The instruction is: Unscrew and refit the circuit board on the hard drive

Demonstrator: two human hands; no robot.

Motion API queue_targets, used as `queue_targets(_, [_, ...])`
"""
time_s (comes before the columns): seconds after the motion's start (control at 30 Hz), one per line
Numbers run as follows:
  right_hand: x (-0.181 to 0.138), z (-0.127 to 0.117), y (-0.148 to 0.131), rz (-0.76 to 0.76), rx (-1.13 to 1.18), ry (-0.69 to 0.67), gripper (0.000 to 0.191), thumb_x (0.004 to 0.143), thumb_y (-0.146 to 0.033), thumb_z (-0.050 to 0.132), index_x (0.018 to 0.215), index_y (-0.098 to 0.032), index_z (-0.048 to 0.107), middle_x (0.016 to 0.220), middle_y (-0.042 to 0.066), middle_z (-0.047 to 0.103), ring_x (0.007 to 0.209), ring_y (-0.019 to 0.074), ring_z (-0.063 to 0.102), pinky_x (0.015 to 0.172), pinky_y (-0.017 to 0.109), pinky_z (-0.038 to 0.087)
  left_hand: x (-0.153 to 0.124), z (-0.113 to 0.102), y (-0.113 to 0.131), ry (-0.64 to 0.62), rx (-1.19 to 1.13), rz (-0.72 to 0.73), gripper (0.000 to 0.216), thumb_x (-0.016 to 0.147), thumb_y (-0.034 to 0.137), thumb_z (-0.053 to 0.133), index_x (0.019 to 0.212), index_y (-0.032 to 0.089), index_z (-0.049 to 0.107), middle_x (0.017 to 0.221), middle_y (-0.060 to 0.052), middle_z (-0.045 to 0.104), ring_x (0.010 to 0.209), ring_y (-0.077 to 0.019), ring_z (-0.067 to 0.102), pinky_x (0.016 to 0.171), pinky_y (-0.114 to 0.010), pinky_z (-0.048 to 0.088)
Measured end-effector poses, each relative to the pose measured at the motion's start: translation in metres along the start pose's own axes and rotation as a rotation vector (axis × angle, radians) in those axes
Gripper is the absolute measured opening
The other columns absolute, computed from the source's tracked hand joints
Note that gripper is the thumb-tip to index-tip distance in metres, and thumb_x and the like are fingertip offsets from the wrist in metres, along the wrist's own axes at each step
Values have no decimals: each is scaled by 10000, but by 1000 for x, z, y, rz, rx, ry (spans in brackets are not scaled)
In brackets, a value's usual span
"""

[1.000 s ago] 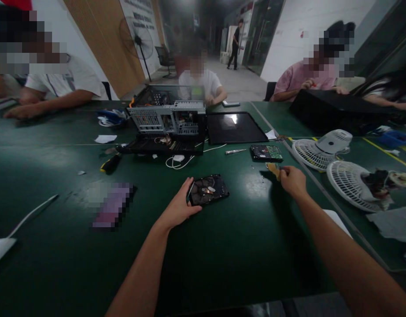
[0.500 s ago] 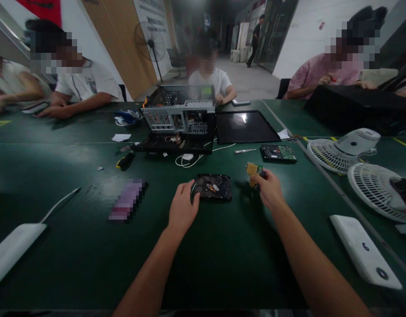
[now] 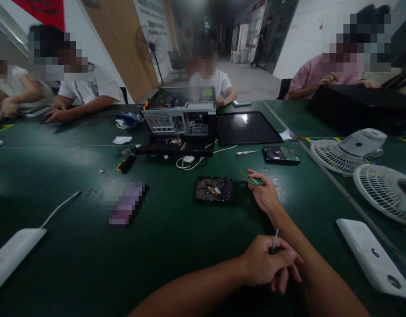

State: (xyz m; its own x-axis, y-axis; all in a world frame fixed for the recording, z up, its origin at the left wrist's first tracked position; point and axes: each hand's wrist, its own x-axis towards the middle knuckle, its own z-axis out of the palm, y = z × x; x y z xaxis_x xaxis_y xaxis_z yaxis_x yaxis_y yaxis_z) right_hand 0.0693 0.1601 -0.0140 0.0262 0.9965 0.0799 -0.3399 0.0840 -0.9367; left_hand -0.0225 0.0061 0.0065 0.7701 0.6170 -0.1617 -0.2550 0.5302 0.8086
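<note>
My right hand pinches a small green circuit board above the table, to the right of a hard drive. The drive lies flat on the green table, its dark underside with a round central hub facing up. Crossed over to the right, my left hand is closed round a screwdriver against my right forearm. The thin metal shaft points up, while most of the handle is hidden in the fingers. Behind my right hand lies another hard drive with a green board on it.
An opened computer case stands at the back, beside a black side panel. A silver screwdriver, a black-and-yellow screwdriver and a blurred phone lie about. White fan parts are on the right. People sit across the table.
My left hand has moved from the near hard drive's left edge rightward and toward me, over my right forearm. The circuit board has turned from its yellowish face to its green one.
</note>
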Motion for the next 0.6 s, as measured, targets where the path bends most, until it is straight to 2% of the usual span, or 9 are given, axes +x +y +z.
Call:
queue_targets(0.1, [1, 0, 2, 51, 1, -7, 232, 700, -278, 937, 882, -272, 793, 1401, 32, 689, 948, 173, 737, 984, 408, 575, 11, -2, 0, -100, -39, -52, 299, 970, 417, 639, 1028, 126, 674, 764, -21, 695, 381, -96, 544, 338, -233, 377])
queue_targets(0.2, [0, 1, 3, 59, -27, -14, 253, 700, -302, 952, 909, -271, 814, 1456, 39, 658, 1119, 231, 738, 1107, 446, 530, 13, -15, 4, -177, -79, -98, 234, 952, 352, 664, 1003, 129, 712, 744, -18, 696, 365, -91, 512, 337, -242, 356])
queue_targets(0.27, [-1, 3, 4, 63, -64, -41, 325, 697, -313, 961, 995, -285, 836, 1529, 45, 612, 1273, 275, 680, 1175, 461, 481, 14, -23, 5, -272, -107, -119, 215, 931, 340, 692, 987, 137, 737, 726, -16, 694, 355, -91, 485, 334, -249, 330])
queue_targets(0.33, [-1, 6, 5, 77, -88, -70, 369, 726, -354, 947, 1074, -296, 840, 1590, 50, 564, 1404, 306, 589, 1213, 476, 444, 15, -27, 5, -405, -100, -158, 215, 913, 353, 724, 955, 145, 756, 712, -20, 696, 352, -96, 468, 335, -258, 324])
queue_targets(0.43, [-2, 11, 8, 94, -114, -66, 307, 798, -434, 892, 1073, -304, 849, 1645, 47, 509, 1484, 334, 510, 1221, 503, 435, 20, -30, 2, -588, -47, -267, 275, 865, 436, 806, 893, 165, 772, 716, -26, 710, 376, -107, 483, 364, -268, 371])
queue_targets(0.53, [-6, 19, 12, 78, -141, -40, 296, 782, -418, 908, 1053, -313, 849, 1654, 33, 497, 1466, 334, 530, 1191, 495, 469, 23, -33, -7, -653, -18, -376, 362, 773, 514, 896, 868, 182, 788, 756, -26, 728, 413, -113, 512, 385, -268, 398])
queue_targets(0.6, [-12, 27, 14, 101, -128, -45, 353, 762, -386, 928, 1096, -320, 833, 1545, 41, 612, 1361, 307, 620, 1131, 475, 525, 26, -35, -14, -649, -22, -412, 385, 762, 534, 905, 880, 183, 800, 771, -24, 730, 425, -104, 506, 389, -255, 400])
